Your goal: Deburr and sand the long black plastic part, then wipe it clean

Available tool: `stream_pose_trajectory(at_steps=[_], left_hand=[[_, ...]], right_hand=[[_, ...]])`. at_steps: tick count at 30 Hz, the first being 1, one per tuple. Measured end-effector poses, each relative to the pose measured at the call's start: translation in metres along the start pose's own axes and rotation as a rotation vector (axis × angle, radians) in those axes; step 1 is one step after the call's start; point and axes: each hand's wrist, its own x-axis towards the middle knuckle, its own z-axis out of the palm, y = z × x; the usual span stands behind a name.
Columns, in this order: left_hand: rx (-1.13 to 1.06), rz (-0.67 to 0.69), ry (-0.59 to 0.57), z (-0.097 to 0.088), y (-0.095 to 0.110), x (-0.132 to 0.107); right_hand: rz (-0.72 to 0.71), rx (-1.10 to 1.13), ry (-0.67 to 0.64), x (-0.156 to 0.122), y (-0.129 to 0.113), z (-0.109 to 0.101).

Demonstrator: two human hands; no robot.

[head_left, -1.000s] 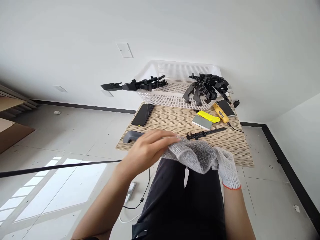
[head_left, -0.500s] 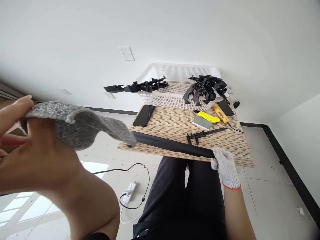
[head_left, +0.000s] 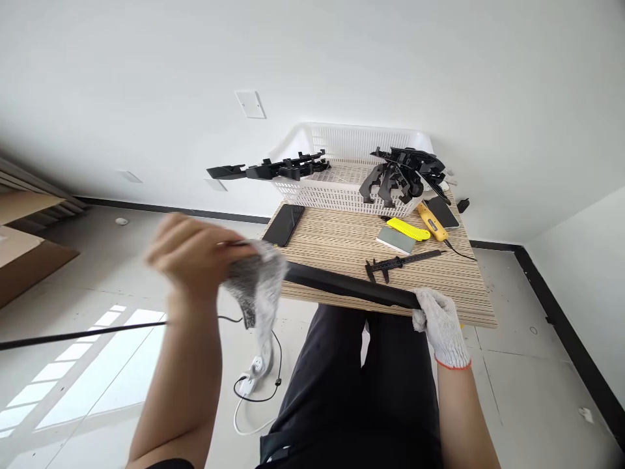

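My right hand [head_left: 439,320], in a white knit glove with a red cuff, grips the near end of a long black plastic trim bar [head_left: 349,287] that lies along the front edge of the wooden table [head_left: 342,244]. My bare left hand [head_left: 193,257] is closed on a grey cloth [head_left: 256,286] at the bar's left end, and the cloth hangs down from it. The hand is smeared by motion.
At the back of the table stands a white mesh basket [head_left: 336,189] with black plastic parts [head_left: 403,172] in it and across its rim. A black phone [head_left: 284,224], yellow tools [head_left: 407,228], a grey block and a black caliper [head_left: 398,262] lie on the table. A power strip [head_left: 251,376] lies on the floor.
My left hand took the grey cloth off the bar, swung it far left and up, then brought it back to the bar's left end. My right hand stayed put.
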Motion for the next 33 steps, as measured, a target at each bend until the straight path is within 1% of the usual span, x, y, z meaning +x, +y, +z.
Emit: stream_pose_trajectory(at_steps=[2,4,6,8,11,14,17,19,22,25,29,33], left_hand=[[0.167,0.188,-0.118,0.028,-0.002,-0.008],[0.282,0.261,-0.319,0.047,0.003,-0.017],[0.338,0.254,-0.492,0.056,0.012,-0.027],[0.350,0.201,-0.624,0.054,0.020,-0.037],[0.314,0.104,-0.735,0.040,0.024,-0.050],[0.220,0.022,-0.820,0.027,0.018,-0.061],[0.139,-0.056,-0.947,0.023,0.011,-0.068],[0.110,-0.116,-0.993,0.024,0.008,-0.070],[0.096,-0.214,-1.014,0.031,0.007,-0.069],[0.110,-0.279,-1.045,0.037,0.008,-0.066],[0.139,-0.297,-1.081,0.044,0.008,-0.064],[0.158,-0.276,-1.071,0.047,0.012,-0.064]], right_hand=[[0.015,0.003,0.013,-0.001,-0.001,0.001],[0.012,0.007,0.025,-0.001,0.000,0.001],[0.011,0.004,0.027,0.000,0.000,0.001],[0.018,0.000,0.024,0.001,0.000,0.001],[0.036,-0.003,0.029,0.001,-0.001,0.001],[0.059,0.000,0.046,0.002,-0.002,0.002],[0.083,0.005,0.054,0.002,-0.003,0.003],[0.107,0.026,0.065,0.003,-0.003,0.002],[0.121,0.059,0.083,0.004,-0.003,0.003],[0.113,0.063,0.097,0.003,-0.004,0.004],[0.122,0.068,0.107,0.003,-0.005,0.006],[0.113,0.073,0.104,0.004,-0.004,0.005]])
